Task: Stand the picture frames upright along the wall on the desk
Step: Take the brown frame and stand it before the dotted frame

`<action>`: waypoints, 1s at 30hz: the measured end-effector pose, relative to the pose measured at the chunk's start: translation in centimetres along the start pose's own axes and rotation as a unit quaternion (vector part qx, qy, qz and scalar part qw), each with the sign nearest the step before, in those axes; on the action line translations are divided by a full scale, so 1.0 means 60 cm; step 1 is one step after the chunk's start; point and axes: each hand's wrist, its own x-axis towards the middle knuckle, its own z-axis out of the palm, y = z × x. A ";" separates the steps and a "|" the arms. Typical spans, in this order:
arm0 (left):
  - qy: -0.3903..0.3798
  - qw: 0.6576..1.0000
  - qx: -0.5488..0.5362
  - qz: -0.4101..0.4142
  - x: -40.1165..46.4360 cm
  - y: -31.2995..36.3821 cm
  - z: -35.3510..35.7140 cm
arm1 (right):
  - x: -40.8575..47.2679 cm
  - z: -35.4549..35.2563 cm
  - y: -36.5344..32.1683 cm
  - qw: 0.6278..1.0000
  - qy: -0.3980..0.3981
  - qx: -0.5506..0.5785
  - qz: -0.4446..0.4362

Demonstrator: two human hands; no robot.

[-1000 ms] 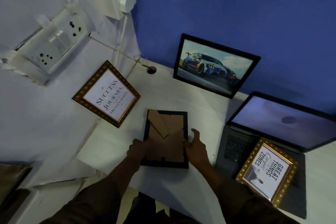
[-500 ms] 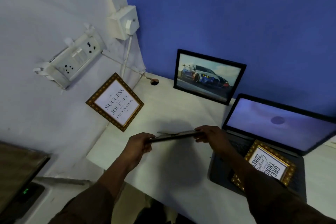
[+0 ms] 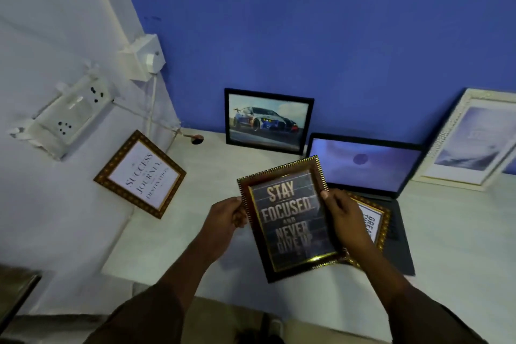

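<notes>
I hold a dark gold-edged frame (image 3: 290, 218) reading "Stay focused and never give up" face up above the white desk (image 3: 178, 248). My left hand (image 3: 226, 218) grips its left edge and my right hand (image 3: 344, 220) grips its right edge. A black frame with a racing car picture (image 3: 268, 120) stands upright against the blue wall. A gold frame reading "Success" (image 3: 141, 174) leans on the white side wall at the desk's left. Another gold frame (image 3: 374, 222) lies on the laptop keyboard, partly hidden by my right hand. A white frame (image 3: 472, 139) leans on the wall at the right.
An open laptop (image 3: 365, 165) sits on the desk right of centre, its screen lit. A socket strip (image 3: 69, 112) and a switch box (image 3: 143, 60) with a cable are fixed on the left wall. A cable hole (image 3: 196, 139) is in the desk's back corner.
The frame lay face down on the desk, was lifted edge-on, and is now turned face up in both hands. The view has shifted right, showing the white frame.
</notes>
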 end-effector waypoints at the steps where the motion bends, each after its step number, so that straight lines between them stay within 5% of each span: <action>1: -0.025 1.000 0.002 -0.014 -0.008 -0.016 0.028 | -0.022 -0.021 0.012 0.999 0.027 0.009 0.032; 14: -0.242 0.938 -0.086 -0.233 -0.075 -0.081 0.378 | -0.137 -0.279 0.076 0.955 0.274 0.059 0.098; 21: -0.255 0.915 -0.026 -0.311 -0.052 -0.104 0.607 | -0.124 -0.448 0.188 0.938 0.315 0.076 0.123; 30: -0.189 0.950 0.018 -0.247 -0.004 -0.102 0.847 | -0.009 -0.668 0.291 0.928 0.332 0.105 0.135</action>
